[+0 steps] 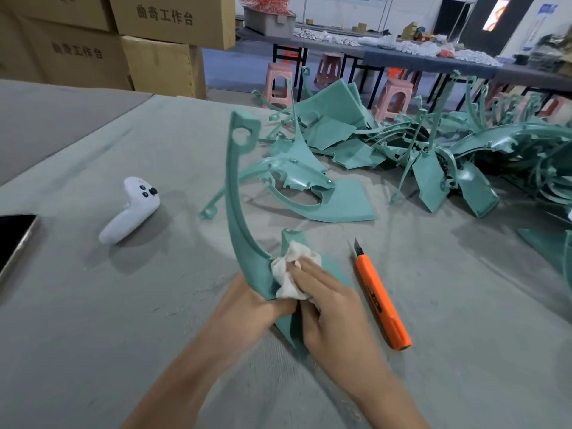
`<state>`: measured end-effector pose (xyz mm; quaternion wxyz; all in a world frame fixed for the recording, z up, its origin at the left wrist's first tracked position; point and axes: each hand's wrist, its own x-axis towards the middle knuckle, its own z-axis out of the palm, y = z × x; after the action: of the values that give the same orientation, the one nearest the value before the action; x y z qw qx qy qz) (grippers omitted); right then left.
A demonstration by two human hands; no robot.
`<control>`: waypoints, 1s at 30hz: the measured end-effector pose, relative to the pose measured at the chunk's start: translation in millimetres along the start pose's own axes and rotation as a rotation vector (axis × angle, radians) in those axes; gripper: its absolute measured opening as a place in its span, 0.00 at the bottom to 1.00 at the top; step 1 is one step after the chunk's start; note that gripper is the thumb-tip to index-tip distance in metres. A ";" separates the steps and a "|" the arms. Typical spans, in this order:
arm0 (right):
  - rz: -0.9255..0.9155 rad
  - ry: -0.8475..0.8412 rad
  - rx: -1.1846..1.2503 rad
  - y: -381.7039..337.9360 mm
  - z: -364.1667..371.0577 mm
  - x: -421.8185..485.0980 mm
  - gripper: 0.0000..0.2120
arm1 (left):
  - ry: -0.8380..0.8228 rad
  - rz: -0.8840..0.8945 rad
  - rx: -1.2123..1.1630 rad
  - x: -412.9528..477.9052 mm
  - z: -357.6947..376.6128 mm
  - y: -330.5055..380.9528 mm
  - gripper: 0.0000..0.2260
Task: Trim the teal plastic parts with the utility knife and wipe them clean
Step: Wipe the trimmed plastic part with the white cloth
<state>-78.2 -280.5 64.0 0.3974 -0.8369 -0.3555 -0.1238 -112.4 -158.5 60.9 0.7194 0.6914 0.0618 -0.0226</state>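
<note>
A curved teal plastic part (236, 193) stands upright on the grey table (93, 305), its long arm rising to a looped end. My left hand (247, 311) grips its lower edge. A white cloth (291, 274) lies against the part's face, and my right hand (328, 308) presses it there with the fingers laid flat over it and the thumb curled beneath. Just right of my hands an orange utility knife (380, 301) lies on the table, its blade out and pointing away. Neither hand touches it.
A heap of teal parts (402, 140) covers the table's far right side. A white game controller (131, 209) and a dark phone (14, 239) lie on the left. Cardboard boxes (123, 41) stack up at the back left, pink stools (278, 85) beyond the table.
</note>
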 end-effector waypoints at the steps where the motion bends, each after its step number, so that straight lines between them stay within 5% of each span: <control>1: -0.003 -0.016 0.043 -0.7 -0.2 0.4 0.26 | 0.090 -0.074 0.043 -4.7 0.6 -2.0 0.16; 7: 0.054 -0.013 0.185 9.3 -15.1 5.2 0.08 | -0.110 -0.019 -0.200 13.6 -22.2 0.2 0.17; 11: 0.280 0.277 0.266 19.2 -24.8 -0.3 0.07 | -0.214 -0.044 -0.164 14.5 -17.0 3.6 0.19; 13: 0.293 0.219 0.226 11.7 -21.7 0.6 0.13 | -0.165 -0.026 -0.244 15.9 -21.0 3.6 0.19; 18: 0.289 -0.248 0.429 -10.8 4.9 -7.1 0.46 | -0.001 0.002 -0.280 15.3 -16.5 3.1 0.22; 22: 0.320 -0.186 0.767 -4.4 -3.8 -3.6 0.47 | 0.060 -0.025 -0.352 16.4 -16.4 2.4 0.14; 27: 0.182 -0.204 0.435 -1.1 -5.6 -3.3 0.40 | 0.002 -0.018 -0.378 13.9 -14.4 6.0 0.15; 30: 0.104 -0.057 0.217 0.4 -1.0 -2.0 0.33 | -0.106 -0.013 -0.332 11.9 -20.2 8.1 0.21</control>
<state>-79.3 -282.5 63.5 0.4813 -0.8095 -0.3340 -0.0399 -100.8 -137.4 66.7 0.8260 0.5603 0.0311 -0.0533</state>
